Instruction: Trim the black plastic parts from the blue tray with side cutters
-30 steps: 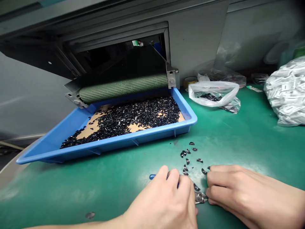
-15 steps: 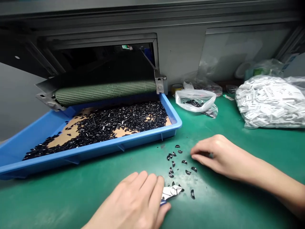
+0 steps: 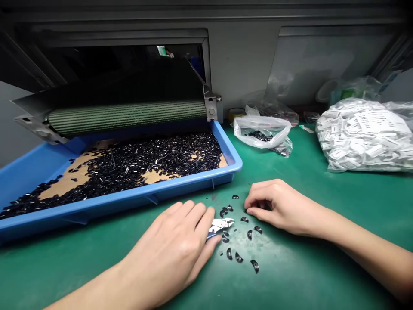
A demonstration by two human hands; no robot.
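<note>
My left hand (image 3: 176, 247) is closed around a pair of side cutters (image 3: 221, 224), whose short metal jaws point right and stand slightly apart. Only a bit of the blue handle shows beneath my fingers. Thumb and forefinger of my right hand (image 3: 274, 204) pinch a small black curved piece (image 3: 245, 211), mostly hidden by the fingertips. Several similar black half-moon pieces lie loose on the green table around the jaws, among them one piece (image 3: 254, 265) nearest me and another piece (image 3: 235, 196) farther off.
A blue tray (image 3: 190, 177) with many small black parts sits at the left under a ribbed green conveyor roller (image 3: 129, 116). Behind my right hand is an open clear bag (image 3: 274, 142) with black parts. A full bag of white parts (image 3: 364, 135) stands at the right.
My left hand has moved the cutters away from me, up among the farther pieces. My right hand has come in leftward and closed its fingertips on a black piece. The view has shifted slightly.
</note>
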